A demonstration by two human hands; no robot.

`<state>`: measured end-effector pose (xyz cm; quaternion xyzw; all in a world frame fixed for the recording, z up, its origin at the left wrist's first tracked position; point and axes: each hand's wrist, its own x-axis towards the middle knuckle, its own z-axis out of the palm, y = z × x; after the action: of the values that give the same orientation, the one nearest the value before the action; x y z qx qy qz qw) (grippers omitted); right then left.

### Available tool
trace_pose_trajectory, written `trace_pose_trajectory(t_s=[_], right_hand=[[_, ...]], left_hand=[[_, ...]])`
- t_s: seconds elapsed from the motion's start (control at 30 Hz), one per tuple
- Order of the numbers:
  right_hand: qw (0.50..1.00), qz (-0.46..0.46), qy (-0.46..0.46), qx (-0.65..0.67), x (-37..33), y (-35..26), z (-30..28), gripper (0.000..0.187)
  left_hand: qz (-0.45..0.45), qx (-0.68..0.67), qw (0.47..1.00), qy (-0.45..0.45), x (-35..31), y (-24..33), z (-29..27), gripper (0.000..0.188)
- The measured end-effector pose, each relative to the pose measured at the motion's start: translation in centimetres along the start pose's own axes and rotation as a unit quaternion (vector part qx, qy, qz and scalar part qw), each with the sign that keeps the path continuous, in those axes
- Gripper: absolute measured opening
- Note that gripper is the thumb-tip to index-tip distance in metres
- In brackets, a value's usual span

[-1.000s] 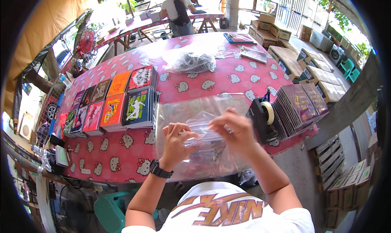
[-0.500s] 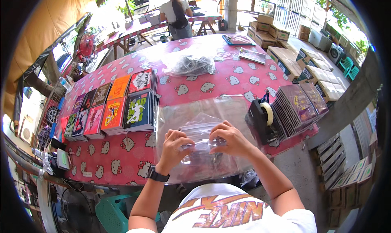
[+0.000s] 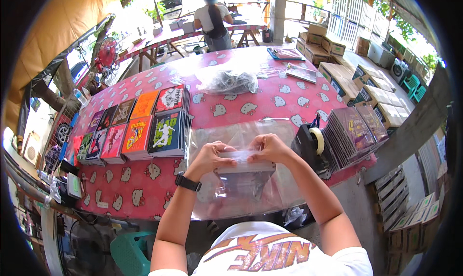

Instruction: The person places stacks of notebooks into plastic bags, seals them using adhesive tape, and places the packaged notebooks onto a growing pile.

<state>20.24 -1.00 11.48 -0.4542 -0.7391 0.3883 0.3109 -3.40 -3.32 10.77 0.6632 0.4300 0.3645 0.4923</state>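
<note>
Over the near middle of the table, my left hand [image 3: 212, 158] and my right hand [image 3: 271, 148] pinch clear plastic around a bundle [image 3: 245, 178]. The bundle is tilted, with a pale edge upward and a dark, shiny side toward me; it looks like a stack of notebooks, though glare hides its covers. My thumbs and fingers close on the plastic along its upper edge, a short gap between the two hands. Beneath it lies a large clear plastic sheet [image 3: 287, 189]. A black tape dispenser [image 3: 308, 148] with a roll of tape stands right of my right hand.
Rows of notebook stacks [image 3: 136, 136] with colourful covers stand at the left. Purple-covered stacks [image 3: 348, 131] rise beyond the dispenser. Crumpled plastic [image 3: 229, 80] lies farther back on the pink patterned table [image 3: 137, 196]. Cardboard boxes [image 3: 340, 78] fill the right background; another person [image 3: 213, 22] stands at a far table.
My hands have shifted slightly up and closer together over the bundle. The bundle has tipped so its dark side shows more, and the plastic is gathered along its upper edge.
</note>
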Motion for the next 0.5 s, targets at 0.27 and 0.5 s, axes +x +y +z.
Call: trace_pose_trajectory(t_s=[0.27,0.5], right_hand=[[0.981,-0.077,-0.084,-0.157,2.4,-1.4,-0.9,0.018],[0.888,-0.317,-0.019,-0.331,0.8,-3.0,0.7,0.010]], left_hand=[[0.008,0.110,0.994,0.015,1.9,0.3,-0.3,0.020],[0.240,0.450,0.858,-0.053,1.0,3.3,0.0,0.034]])
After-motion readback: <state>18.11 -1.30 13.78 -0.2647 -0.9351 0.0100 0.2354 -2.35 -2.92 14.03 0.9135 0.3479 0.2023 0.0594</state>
